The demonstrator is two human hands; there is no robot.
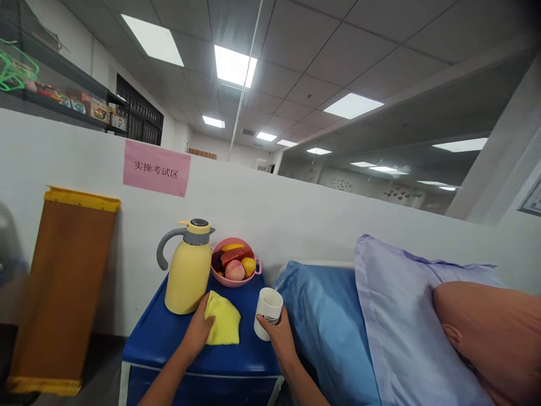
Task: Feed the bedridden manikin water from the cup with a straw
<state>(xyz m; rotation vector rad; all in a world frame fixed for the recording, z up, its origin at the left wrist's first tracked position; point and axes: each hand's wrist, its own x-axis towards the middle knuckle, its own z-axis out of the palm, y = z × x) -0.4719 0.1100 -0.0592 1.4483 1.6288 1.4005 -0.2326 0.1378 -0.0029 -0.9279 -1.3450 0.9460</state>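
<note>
My left hand [200, 325] grips a folded yellow cloth [224, 320] by its left edge, just over the blue bedside cabinet top [169, 351]. My right hand [279, 332] is wrapped round a white mug [264, 307] with dark stripes, at the cabinet's right side. The mug leans slightly, and its inside looks white; whether its base touches the top I cannot tell. Close behind my left hand stands a pale yellow thermos jug [188, 276] with a grey handle. Beyond the cloth sits a pink bowl [228, 282] of fruit.
To the right is a bed with a blue cover [325, 327], a lilac pillow [393, 316] and a manikin's head [490, 327]. A white partition [304, 214] with a pink sign [156, 168] runs behind. A brown board [63, 287] with yellow ends leans at left.
</note>
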